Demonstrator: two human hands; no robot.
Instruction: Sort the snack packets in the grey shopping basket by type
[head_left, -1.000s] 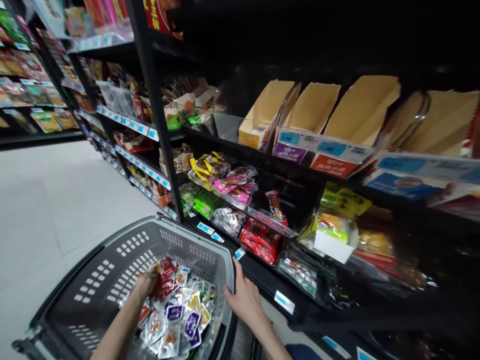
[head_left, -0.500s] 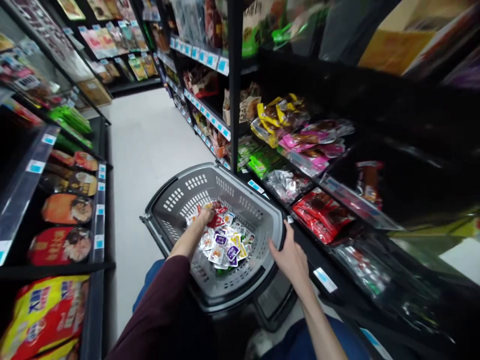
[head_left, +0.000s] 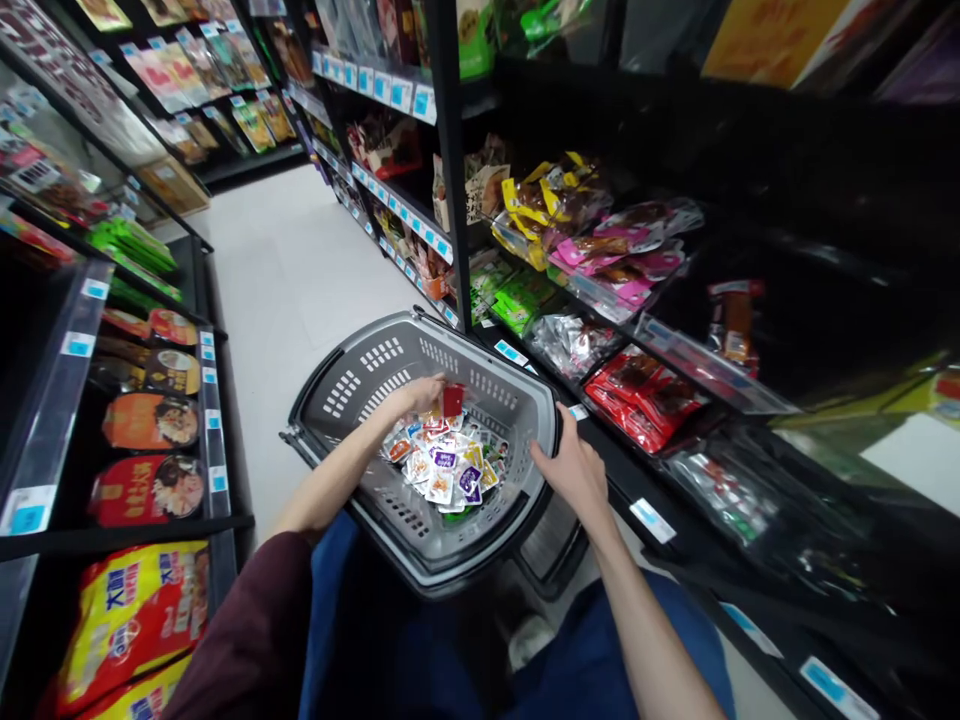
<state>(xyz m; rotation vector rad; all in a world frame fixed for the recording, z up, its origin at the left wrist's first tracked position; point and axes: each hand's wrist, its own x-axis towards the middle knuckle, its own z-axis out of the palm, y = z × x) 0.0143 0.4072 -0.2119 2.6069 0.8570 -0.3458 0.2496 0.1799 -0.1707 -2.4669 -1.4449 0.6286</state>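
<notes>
A grey plastic shopping basket (head_left: pixel 360 400) with slotted walls stands tilted before me. On its bottom lies a pile of small snack packets (head_left: pixel 450 465), white with purple, yellow and orange prints. Inside the basket, above the pile, my left hand (head_left: pixel 426 393) is closed on a small red packet (head_left: pixel 452 400). My right hand (head_left: pixel 574 465) grips the basket's right rim, thumb on the inner side and fingers outside.
Right of the basket are shelf bins with red packets (head_left: pixel 641 400), silver packets (head_left: pixel 574 340) and pink packets (head_left: pixel 622 245). Bowl-shaped food packs (head_left: pixel 150 420) fill the left shelf (head_left: pixel 225 545). Pale aisle floor (head_left: pixel 292 260) runs ahead between the shelves.
My left hand has risen from the pile with the red packet, moving slightly right and up. My right hand stays on the rim. The view has shifted a little.
</notes>
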